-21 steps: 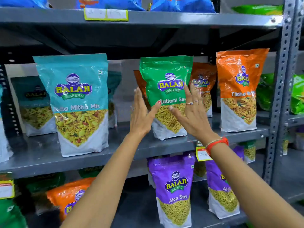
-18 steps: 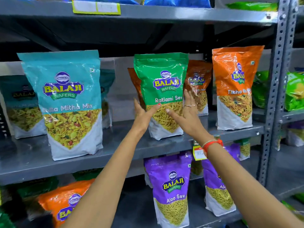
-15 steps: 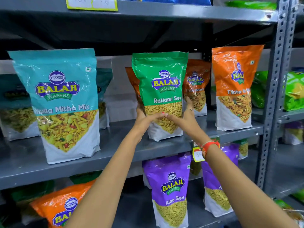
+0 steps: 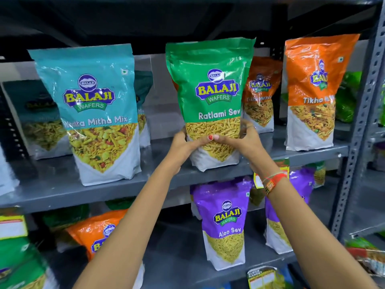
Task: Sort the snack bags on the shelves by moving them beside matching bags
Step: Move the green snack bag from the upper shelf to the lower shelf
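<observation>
A green Ratlami Sev bag [image 4: 210, 80] stands upright on the middle grey shelf [image 4: 62, 190], among orange bags. My left hand [image 4: 183, 147] grips its lower left side and my right hand [image 4: 243, 142] grips its lower right side, thumbs meeting on the front. Orange Tikha Mitha bags stand just behind it [image 4: 260, 94] and further right [image 4: 314, 90]. A teal Khatta Mitha Mix bag [image 4: 91, 113] stands to the left, with more teal bags behind it.
Purple Aloo Sev bags [image 4: 225, 222] stand on the shelf below, with an orange bag [image 4: 100, 230] and green bags to the lower left. A perforated metal upright [image 4: 362, 122] bounds the right side. Green bags [image 4: 348, 94] sit in the neighbouring bay.
Both hands went from open and spread in front of the green bag to closed around its lower sides. The view has moved closer to the shelf.
</observation>
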